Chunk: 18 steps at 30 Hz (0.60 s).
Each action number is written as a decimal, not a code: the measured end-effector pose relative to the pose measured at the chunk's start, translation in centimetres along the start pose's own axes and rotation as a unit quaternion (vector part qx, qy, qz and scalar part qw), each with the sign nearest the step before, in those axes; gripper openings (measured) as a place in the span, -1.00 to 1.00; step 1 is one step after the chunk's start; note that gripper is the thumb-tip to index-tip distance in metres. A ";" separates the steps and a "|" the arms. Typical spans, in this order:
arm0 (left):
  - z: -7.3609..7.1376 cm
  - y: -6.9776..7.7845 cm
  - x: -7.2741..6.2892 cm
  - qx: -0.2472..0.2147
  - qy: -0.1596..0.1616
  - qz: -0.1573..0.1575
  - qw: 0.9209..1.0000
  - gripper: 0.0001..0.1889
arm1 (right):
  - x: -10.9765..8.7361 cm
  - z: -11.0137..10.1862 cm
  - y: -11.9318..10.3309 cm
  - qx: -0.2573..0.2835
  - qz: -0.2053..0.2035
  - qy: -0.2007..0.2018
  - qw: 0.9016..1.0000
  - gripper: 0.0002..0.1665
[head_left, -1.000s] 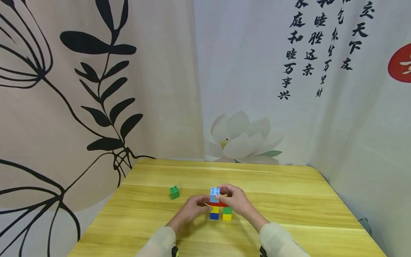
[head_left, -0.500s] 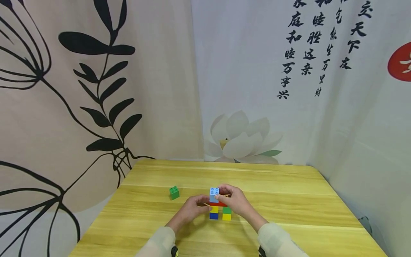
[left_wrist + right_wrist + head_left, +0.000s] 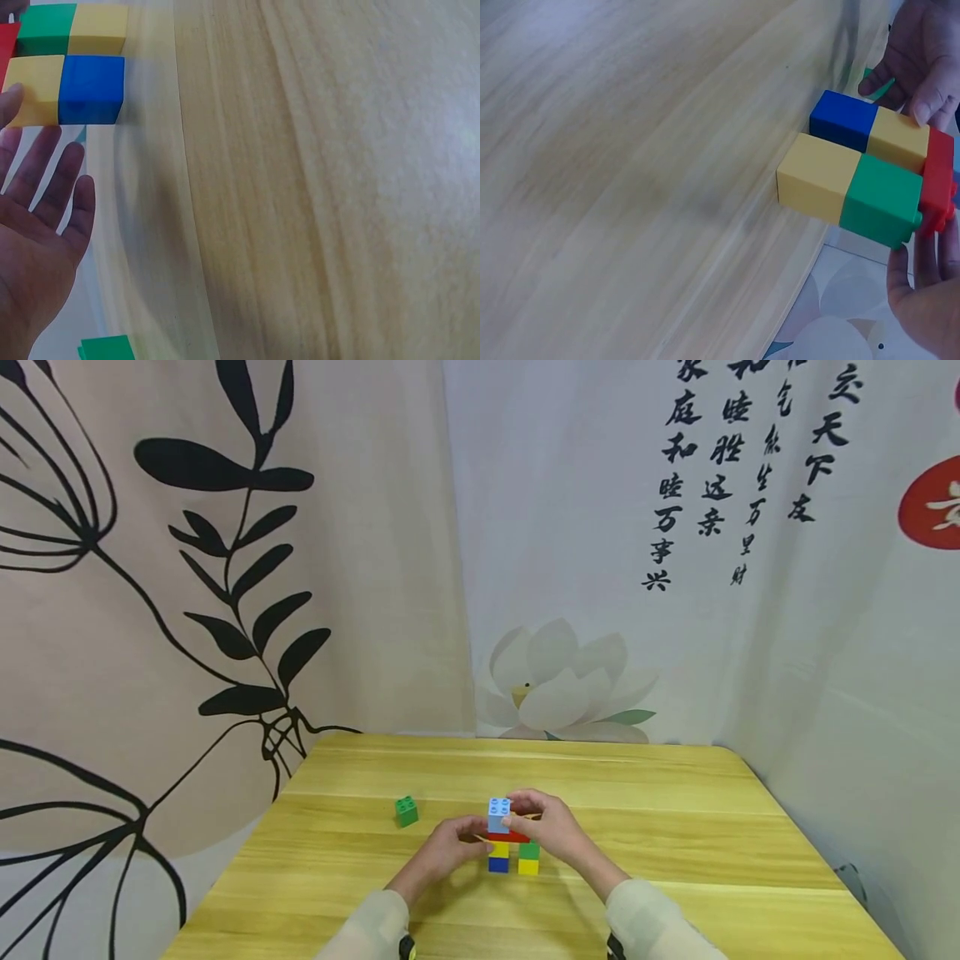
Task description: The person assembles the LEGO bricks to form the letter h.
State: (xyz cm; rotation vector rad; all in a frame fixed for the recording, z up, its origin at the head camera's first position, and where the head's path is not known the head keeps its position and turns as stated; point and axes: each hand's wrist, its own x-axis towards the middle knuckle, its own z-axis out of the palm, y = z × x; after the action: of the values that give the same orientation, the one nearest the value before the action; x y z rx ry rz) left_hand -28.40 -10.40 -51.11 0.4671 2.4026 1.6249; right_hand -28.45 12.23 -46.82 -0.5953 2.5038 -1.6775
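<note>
Two short columns of toy building blocks stand side by side on the table. Blue (image 3: 498,865) lies under yellow (image 3: 501,850) on the left, and a second yellow block (image 3: 817,176) under a green one (image 3: 881,199) on the right. A red block (image 3: 937,180) bridges both tops. Above its left end is a light blue block (image 3: 498,815), which my right hand (image 3: 553,828) pinches from the right. My left hand (image 3: 452,848) holds the upper yellow block at its left side, thumb in front and other fingers behind, partly hidden in the head view.
A loose green block (image 3: 407,811) lies on the wooden table (image 3: 660,827), left of and behind the structure. Printed curtains (image 3: 375,568) hang behind the table and along its sides.
Both hands keep the same hold, and the blocks stay stacked alike. Only the head view shifts slightly.
</note>
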 end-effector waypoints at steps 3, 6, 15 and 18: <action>-0.1 -0.1 -0.1 0.009 -0.001 -0.002 1.000 -0.68 | -0.1 -0.3 0.1 0.003 0.006 0.007 1.000 -0.44; -0.1 -0.2 -0.2 0.015 -0.002 -0.008 1.000 -0.69 | -0.3 -0.8 0.3 0.002 0.012 0.021 1.000 -0.44; -0.5 -0.1 -0.5 0.012 -0.001 -0.009 1.000 -0.64 | -1.0 -2.1 1.7 -0.016 0.032 0.064 0.997 -0.50; -0.9 -0.1 -0.7 0.018 0.000 -0.002 1.000 -0.59 | -1.2 -2.3 2.3 -0.023 0.036 0.071 0.997 -0.52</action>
State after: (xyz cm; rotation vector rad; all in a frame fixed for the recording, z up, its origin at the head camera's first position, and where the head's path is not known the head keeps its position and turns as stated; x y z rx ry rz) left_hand -28.09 -11.44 -50.85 0.4670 2.4348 1.5823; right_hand -28.55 15.41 -48.14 -0.3972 2.6320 -1.6976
